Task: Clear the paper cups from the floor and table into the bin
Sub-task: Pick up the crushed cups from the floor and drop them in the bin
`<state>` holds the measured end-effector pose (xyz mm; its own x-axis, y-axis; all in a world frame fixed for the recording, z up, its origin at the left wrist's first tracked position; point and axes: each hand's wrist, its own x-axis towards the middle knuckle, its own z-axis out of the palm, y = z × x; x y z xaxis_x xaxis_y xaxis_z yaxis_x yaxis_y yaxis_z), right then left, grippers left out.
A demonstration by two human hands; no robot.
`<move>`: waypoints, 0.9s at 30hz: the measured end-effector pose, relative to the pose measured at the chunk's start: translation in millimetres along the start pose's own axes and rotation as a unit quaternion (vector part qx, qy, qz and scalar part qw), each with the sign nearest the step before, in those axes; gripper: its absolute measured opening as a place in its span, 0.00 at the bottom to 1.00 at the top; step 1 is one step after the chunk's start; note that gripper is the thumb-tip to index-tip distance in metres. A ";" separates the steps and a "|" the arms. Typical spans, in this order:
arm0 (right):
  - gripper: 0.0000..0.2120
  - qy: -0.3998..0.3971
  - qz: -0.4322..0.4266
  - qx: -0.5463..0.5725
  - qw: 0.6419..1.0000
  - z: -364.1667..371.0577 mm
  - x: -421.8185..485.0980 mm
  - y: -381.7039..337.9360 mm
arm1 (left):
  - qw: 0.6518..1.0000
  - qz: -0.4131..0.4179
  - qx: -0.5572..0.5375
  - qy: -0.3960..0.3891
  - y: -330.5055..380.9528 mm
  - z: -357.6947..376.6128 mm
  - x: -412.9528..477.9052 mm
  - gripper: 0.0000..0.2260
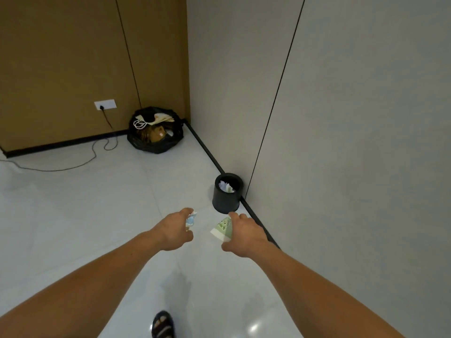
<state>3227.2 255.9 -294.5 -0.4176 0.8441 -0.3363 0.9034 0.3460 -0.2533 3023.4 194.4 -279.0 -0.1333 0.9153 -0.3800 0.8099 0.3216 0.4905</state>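
At the far left a wall socket point(105, 104) fed a cable point(73, 168) across the floor point(73, 215), and a black rubbish bag point(156, 140) sat in the corner. The left hand point(177, 231) reached forward, its grip curled round a crumpled blue-printed paper cup point(191, 219). Just beside it, the green-printed paper cup point(223, 228) lay grasped in the right hand point(245, 234), fingers wrapped over its side. Both cups were held above the floor, near the black bin point(225, 201), which stood against the right wall with paper inside.
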 end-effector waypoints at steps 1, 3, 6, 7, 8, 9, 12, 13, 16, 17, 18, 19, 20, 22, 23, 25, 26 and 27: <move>0.43 0.003 0.003 0.001 1.000 -3.6 16.6 -0.7 | 1.000 0.006 -0.003 0.000 -1.3 -5.9 18.3 0.30; 0.44 0.011 0.018 0.006 1.000 -12.5 49.8 -4.8 | 1.000 0.022 -0.010 -0.008 -4.8 -18.8 56.0 0.30; 0.44 0.027 0.040 0.017 0.999 -24.4 95.1 -11.9 | 0.999 0.045 -0.014 -0.017 -10.3 -41.0 111.2 0.31; 0.44 0.033 0.047 0.019 0.998 -29.2 112.6 -16.0 | 0.998 0.052 -0.014 -0.019 -13.9 -51.0 132.1 0.31; 0.45 0.034 0.055 0.020 0.998 -34.1 129.2 -19.5 | 0.998 0.058 -0.012 -0.024 -16.9 -59.8 151.1 0.31; 0.45 0.034 0.062 0.023 0.997 -39.0 144.3 -22.0 | 0.997 0.066 -0.008 -0.030 -18.2 -68.3 168.7 0.31; 0.45 0.032 0.085 0.031 0.995 -50.9 184.0 -26.2 | 0.995 0.081 0.007 -0.050 -18.8 -89.2 219.5 0.30; 0.45 0.027 0.092 0.035 0.995 -53.4 196.5 -26.0 | 0.995 0.081 0.008 -0.057 -18.3 -94.2 235.5 0.30; 0.45 0.014 0.114 0.045 0.992 -59.3 230.2 -17.5 | 0.992 0.095 0.013 -0.085 -11.6 -102.5 281.8 0.31; 0.45 0.014 0.120 0.049 0.991 -62.7 243.5 -12.2 | 0.991 0.099 0.013 -0.091 -8.3 -104.1 299.5 0.31; 0.45 0.016 0.125 0.055 0.991 -66.5 258.7 -5.8 | 0.990 0.103 0.013 -0.098 -4.0 -106.1 317.5 0.31; 0.45 0.018 0.127 0.059 0.990 -70.3 274.4 1.5 | 0.989 0.106 0.015 -0.104 0.7 -107.8 335.1 0.31; 0.44 0.020 0.128 0.060 0.990 -74.5 291.1 9.6 | 0.988 0.108 0.017 -0.108 5.2 -109.6 352.4 0.31; 0.43 0.018 0.132 0.068 0.989 -83.3 328.6 26.1 | 0.988 0.107 0.023 -0.112 11.9 -112.9 387.7 0.31; 0.42 0.016 0.134 0.076 0.988 -87.5 347.6 33.3 | 0.988 0.103 0.029 -0.116 14.4 -115.2 403.4 0.31; 0.42 0.001 0.131 0.084 0.988 -97.4 385.2 45.4 | 0.987 0.087 0.040 -0.129 18.2 -122.6 433.7 0.31; 0.42 -0.010 0.131 0.086 0.988 -102.5 402.7 49.9 | 0.986 0.078 0.049 -0.138 19.7 -127.6 448.7 0.32; 0.42 -0.019 0.129 0.087 0.988 -107.0 418.3 53.4 | 0.984 0.073 0.061 -0.148 21.5 -133.5 463.6 0.32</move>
<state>3111.2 671.3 -351.6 -0.1825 0.8775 -0.4435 0.9513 0.0436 -0.3052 2902.8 658.0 -339.9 0.1464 0.8334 -0.5329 0.8732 0.1443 0.4654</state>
